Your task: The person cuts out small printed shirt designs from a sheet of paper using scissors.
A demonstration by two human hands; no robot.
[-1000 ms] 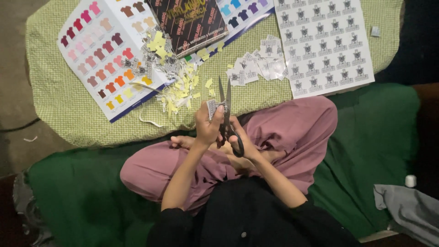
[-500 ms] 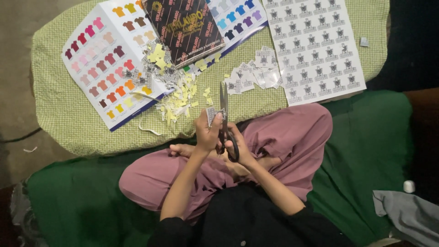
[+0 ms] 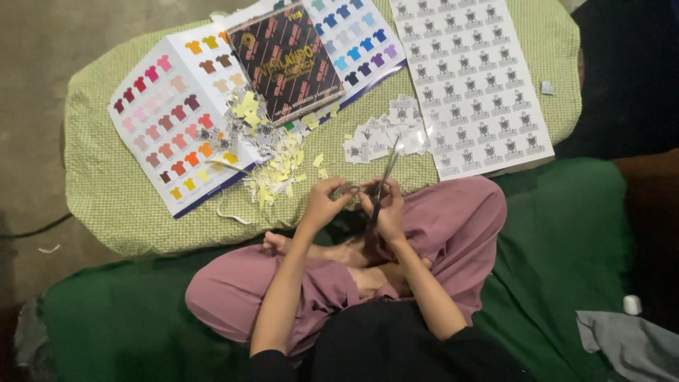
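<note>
Here the right hand [image 3: 387,211] grips scissors [image 3: 382,182], left hand [image 3: 327,201] fingers pinching a small paper piece [image 3: 348,189] beside the blades.

A: What do we count on the green checked cloth [image 3: 127,205]?

B: One pair of scissors [image 3: 382,185], two hands, left hand [image 3: 327,204] and right hand [image 3: 385,212], one dark booklet [image 3: 286,60], one sheet of grey stickers [image 3: 470,78].

A: And the piles?

B: One heap of yellow scraps [image 3: 279,166], one cluster of cut stickers [image 3: 385,134], near the cloth's front edge.
</note>
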